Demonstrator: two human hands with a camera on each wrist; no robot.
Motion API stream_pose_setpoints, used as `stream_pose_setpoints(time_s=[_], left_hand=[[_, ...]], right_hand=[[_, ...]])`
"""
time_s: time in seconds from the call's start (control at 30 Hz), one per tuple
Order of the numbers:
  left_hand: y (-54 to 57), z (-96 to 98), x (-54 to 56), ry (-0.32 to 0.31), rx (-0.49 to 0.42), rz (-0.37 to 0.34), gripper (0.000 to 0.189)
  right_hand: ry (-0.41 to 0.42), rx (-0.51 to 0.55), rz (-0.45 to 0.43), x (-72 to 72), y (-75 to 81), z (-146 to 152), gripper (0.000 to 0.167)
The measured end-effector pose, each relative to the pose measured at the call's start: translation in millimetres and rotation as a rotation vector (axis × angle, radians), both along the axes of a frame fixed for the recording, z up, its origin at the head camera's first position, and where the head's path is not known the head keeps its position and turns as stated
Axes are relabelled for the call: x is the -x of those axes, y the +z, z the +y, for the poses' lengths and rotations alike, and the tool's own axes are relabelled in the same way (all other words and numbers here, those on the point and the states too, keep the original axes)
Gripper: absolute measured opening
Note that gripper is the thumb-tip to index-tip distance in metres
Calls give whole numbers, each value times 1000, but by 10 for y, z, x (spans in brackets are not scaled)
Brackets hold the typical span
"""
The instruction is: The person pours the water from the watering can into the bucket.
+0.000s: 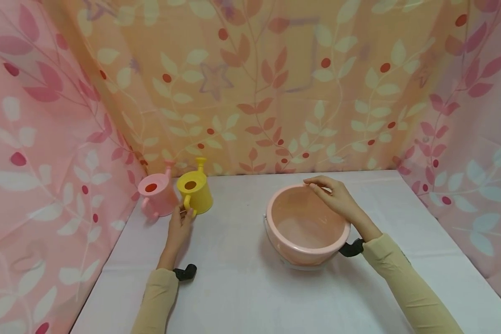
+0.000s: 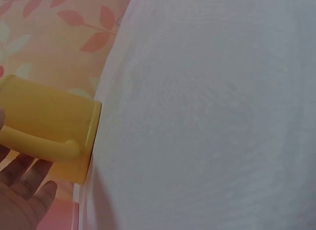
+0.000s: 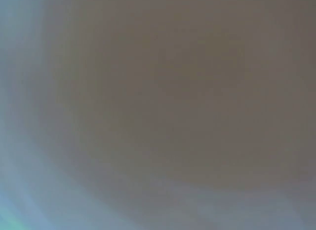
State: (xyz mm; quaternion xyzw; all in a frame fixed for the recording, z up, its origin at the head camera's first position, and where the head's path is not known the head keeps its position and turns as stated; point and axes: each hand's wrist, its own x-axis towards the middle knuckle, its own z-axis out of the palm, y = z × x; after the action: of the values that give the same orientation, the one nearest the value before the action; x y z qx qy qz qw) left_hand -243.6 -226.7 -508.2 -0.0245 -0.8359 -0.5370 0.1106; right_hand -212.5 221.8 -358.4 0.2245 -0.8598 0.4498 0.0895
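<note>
At the left of the head view stands a yellow watering can (image 1: 201, 197), upright on the white-covered table. My left hand (image 1: 179, 227) holds its handle (image 2: 42, 145), with several fingers behind the handle in the left wrist view. A pink watering can (image 1: 163, 200) stands just left of the yellow one. To the right, a pink bucket (image 1: 306, 250) stands with its mouth up and its inside visible. My right hand (image 1: 336, 197) grips its far right rim, thumb and fingers at the edge. The right wrist view is a blur with no hand visible.
White cloth covers the table (image 1: 234, 287). Patterned curtains (image 1: 254, 93) rise at the back and on both sides. Both watering cans stand near the table's back left corner. The bucket's thin handle (image 1: 265, 223) hangs down along its side.
</note>
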Motion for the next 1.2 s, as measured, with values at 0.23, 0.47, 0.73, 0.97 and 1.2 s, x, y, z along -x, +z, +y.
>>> stream_pose_setpoints(time_s=[0.23, 0.47, 0.73, 0.97, 1.2], left_hand=[[41, 65, -44, 49, 13, 51, 49], [208, 137, -27, 103, 23, 165, 46], [446, 328, -91, 105, 90, 252, 37], [439, 470, -86, 68, 148, 372, 29], [350, 545, -40, 45, 213, 470, 25]], right_hand=[[-80, -24, 7, -3, -15, 34, 25], [-73, -19, 6, 77, -86, 71, 26], [-82, -33, -8, 244, -309, 250, 27], [-2, 72, -54, 199, -360, 409, 30], [-4, 94, -36, 158, -521, 601, 30]])
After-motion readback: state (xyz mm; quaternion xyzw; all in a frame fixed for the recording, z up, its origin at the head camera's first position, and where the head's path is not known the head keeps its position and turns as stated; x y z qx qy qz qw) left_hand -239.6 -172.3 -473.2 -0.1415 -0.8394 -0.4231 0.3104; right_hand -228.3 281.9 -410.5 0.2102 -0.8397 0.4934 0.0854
